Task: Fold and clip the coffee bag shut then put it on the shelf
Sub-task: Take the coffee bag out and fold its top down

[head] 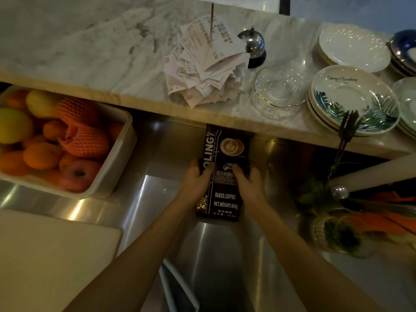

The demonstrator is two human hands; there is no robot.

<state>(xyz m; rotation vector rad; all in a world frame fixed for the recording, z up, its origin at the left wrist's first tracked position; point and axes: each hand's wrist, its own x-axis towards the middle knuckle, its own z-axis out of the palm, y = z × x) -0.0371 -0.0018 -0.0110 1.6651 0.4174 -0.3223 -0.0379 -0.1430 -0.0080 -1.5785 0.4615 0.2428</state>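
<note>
A dark coffee bag [225, 199] with white lettering and a latte picture lies flat on the steel counter [157, 143], its top end reaching under the edge of the marble shelf [90, 52]. My left hand [198, 179] grips the bag's left side with the thumb on its face. My right hand [247, 181] grips the right side the same way. The bag's top edge is hidden under the shelf. No clip is visible.
A white tub [119, 154] of oranges, apples and lemons sits at the left. On the shelf are a receipt spike [207, 61], a service bell [253, 45], a glass dish [278, 91] and stacked saucers [351, 97]. A white cutting board [51, 255] lies near left; herbs in a glass [337, 233] stand right.
</note>
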